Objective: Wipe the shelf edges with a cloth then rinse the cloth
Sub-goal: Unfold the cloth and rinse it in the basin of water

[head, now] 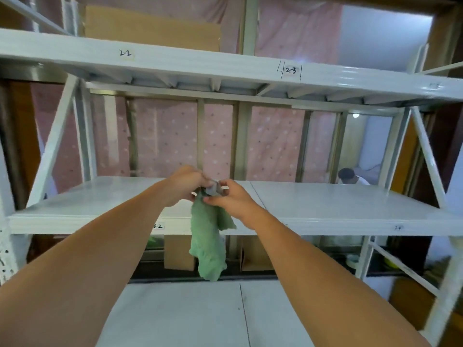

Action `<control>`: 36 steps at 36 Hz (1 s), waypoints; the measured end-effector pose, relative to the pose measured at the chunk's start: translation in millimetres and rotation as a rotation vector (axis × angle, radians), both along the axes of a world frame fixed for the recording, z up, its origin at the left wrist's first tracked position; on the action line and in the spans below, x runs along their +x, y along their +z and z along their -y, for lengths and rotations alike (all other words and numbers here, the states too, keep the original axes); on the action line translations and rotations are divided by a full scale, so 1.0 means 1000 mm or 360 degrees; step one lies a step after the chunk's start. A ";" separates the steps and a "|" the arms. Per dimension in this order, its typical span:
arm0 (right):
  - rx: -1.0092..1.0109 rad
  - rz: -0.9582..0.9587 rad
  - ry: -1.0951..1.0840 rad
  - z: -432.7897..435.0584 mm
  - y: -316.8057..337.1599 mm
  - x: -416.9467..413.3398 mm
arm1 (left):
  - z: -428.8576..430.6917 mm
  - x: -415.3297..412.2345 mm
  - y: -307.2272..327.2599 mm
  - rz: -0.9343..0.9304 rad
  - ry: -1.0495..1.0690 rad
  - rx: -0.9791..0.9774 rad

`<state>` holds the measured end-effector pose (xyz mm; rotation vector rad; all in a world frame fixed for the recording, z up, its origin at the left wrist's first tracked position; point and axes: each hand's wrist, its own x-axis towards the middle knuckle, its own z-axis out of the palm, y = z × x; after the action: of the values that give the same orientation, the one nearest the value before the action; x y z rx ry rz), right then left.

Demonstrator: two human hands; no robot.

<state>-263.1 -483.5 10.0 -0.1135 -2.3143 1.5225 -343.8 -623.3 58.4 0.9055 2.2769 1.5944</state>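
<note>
Plainly readable writing: handwritten "2-2" and "2-3" on the upper shelf edge (200,63), the "2-3" set between two pen strokes.
Less readable writing: a small tag on the middle shelf edge (350,227) just left of the cloth reads "3-2", its first digit partly hidden by the left forearm; another tag far to the right looks like "3-4" but is too blurred to be sure.
Left hand (184,186): fingers curled, pinching the bunched top of the cloth from the left.
Right hand (230,199): thumb and fingers closed on the same bunch from the right, knuckles towards the camera.
Hands together: nearly touching, with only the gathered top of the cloth between them, held above the middle shelf board.
Cloth (208,241): green and fluffy, greyish where it is bunched between the fingers.
Cloth position: hangs free in front of the middle shelf edge, crossing it, with its lower end in front of the gap below that shelf.
Cloth axis: long axis vertical, top at the hands, ragged lower end pointing down; a shorter flap sticks out to the right under the right wrist.
Lower shelf (188,316): white board beneath the forearms, a seam running through it.
Behind the rack: a pink dotted curtain (170,141), a cardboard sheet (150,28) on the top level, cardboard boxes (179,251) under the middle shelf, and a person (349,176) low at the right.
</note>
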 end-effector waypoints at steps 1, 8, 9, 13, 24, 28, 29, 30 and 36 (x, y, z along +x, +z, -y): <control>0.0003 0.0006 0.0004 -0.011 0.003 0.000 | -0.008 -0.003 -0.001 0.0038 -0.0038 0.0058; 0.0369 -0.0071 -0.0237 -0.080 0.050 -0.014 | -0.052 -0.023 -0.005 0.0362 -0.0368 0.0452; 0.0428 -0.0120 -0.0262 -0.086 0.056 -0.017 | -0.055 -0.026 -0.005 0.0374 -0.0421 0.0492; 0.0853 -0.0249 -0.0292 -0.108 0.077 -0.024 | -0.072 -0.035 -0.003 0.0204 -0.0457 0.0388; 0.1365 -0.0364 -0.0328 -0.153 0.122 -0.019 | -0.132 -0.030 -0.001 0.0194 -0.0603 0.0188; 0.1152 -0.0391 -0.0281 -0.178 0.126 -0.012 | -0.145 -0.029 -0.016 0.0248 -0.0510 0.0170; 0.1035 -0.0408 -0.0268 -0.186 0.127 -0.010 | -0.148 -0.029 -0.017 0.0255 -0.0491 0.0153; 0.0922 -0.0432 -0.0255 -0.193 0.129 -0.007 | -0.153 -0.029 -0.017 0.0266 -0.0477 0.0154; 0.0674 -0.0194 -0.0230 -0.222 0.145 0.006 | -0.183 -0.020 0.008 0.0157 -0.0330 0.0286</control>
<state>-257.3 -261.8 155.2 -0.0722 -2.4130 0.9204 -364.1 -440.1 66.5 1.0429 1.9283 1.7281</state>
